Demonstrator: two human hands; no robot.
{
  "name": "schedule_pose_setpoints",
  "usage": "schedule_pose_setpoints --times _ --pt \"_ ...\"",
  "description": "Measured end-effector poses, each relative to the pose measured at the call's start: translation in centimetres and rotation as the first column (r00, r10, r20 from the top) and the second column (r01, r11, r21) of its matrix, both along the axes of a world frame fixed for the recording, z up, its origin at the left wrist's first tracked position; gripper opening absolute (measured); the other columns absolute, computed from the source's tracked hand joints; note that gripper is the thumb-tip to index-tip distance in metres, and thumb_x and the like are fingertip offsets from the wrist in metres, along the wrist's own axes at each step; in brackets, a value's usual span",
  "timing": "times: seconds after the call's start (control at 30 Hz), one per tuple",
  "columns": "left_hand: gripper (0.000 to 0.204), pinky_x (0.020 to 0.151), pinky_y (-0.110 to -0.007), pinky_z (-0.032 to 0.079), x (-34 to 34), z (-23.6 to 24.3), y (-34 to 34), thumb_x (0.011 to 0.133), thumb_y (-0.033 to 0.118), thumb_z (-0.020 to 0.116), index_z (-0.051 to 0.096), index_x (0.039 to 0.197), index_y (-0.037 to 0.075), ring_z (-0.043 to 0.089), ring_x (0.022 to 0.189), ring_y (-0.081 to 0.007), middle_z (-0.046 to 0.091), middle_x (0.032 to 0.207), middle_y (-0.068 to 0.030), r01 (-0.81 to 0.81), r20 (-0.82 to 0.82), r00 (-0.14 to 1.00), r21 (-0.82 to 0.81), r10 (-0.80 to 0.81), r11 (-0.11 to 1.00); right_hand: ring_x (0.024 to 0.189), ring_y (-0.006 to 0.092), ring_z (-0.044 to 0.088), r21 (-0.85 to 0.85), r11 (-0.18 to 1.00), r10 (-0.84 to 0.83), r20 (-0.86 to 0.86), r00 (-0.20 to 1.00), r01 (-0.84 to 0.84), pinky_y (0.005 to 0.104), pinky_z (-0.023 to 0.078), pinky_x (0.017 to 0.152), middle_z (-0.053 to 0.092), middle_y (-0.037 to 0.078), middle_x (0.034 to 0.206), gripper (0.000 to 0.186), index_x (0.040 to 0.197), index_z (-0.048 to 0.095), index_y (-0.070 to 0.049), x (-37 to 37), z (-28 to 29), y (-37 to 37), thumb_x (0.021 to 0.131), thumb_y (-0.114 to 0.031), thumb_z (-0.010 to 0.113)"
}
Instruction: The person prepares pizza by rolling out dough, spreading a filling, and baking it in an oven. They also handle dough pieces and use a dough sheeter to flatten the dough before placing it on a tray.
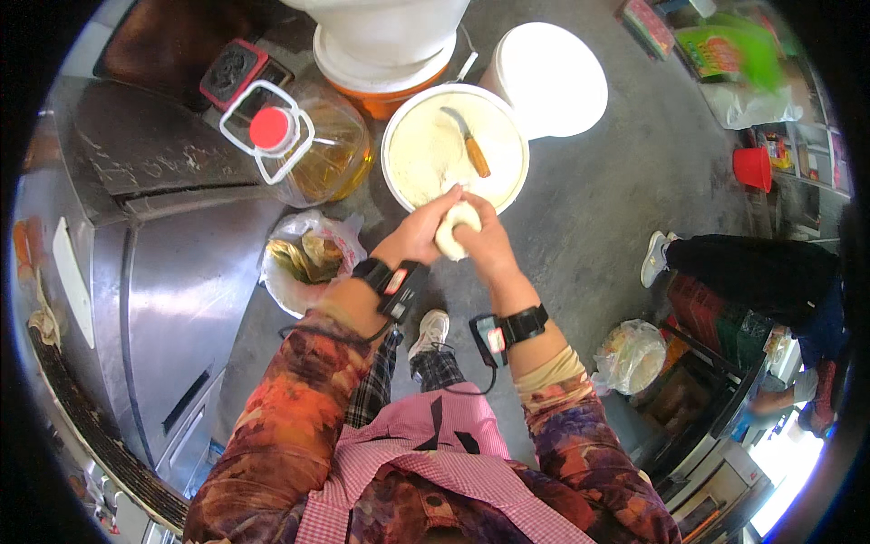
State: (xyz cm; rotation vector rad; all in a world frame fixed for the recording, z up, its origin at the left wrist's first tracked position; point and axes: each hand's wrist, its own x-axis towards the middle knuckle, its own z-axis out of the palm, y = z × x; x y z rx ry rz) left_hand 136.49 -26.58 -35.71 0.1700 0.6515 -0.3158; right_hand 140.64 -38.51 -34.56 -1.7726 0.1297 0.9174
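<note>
My right hand [488, 243] grips a pale, rounded piece of dough [458, 225], its thumb pressed across the middle. From the other side my left hand [420, 230] closes against the same piece, and the fingertips of both hands meet at its far end. Just beyond the hands stands a round white tub [388, 172], filled with a pale cream-coloured mass that looks like dough or flour. On that mass lies a curved knife [475, 156] with a wooden handle, touched by neither hand. Both wrists wear black straps with small devices.
A white lid [555, 80] leans beside the tub, and a large white bucket [385, 27] stands behind. To the left are an oil jug [331, 150] with a red cap, a bag-lined bin [288, 288] and a steel cabinet [195, 299]. Another person's legs [752, 276] show at right.
</note>
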Motion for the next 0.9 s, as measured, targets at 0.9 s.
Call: schedule_pose_setpoints --times 0.9 --pt "0.038 0.079 -0.04 0.053 -16.9 3.6 10.1 0.093 0.028 0.056 0.05 0.121 0.004 0.062 0.091 -0.0247 0.06 0.105 -0.0124 -0.374 -0.04 0.922 0.158 0.385 0.914 0.069 0.0236 0.066 -0.464 0.751 0.481 -0.105 0.871 -0.47 0.0334 0.051 0.058 0.066 0.012 0.078 0.021 0.092 0.063 -0.006 4.2 -4.1 3.2 0.07 -0.006 0.064"
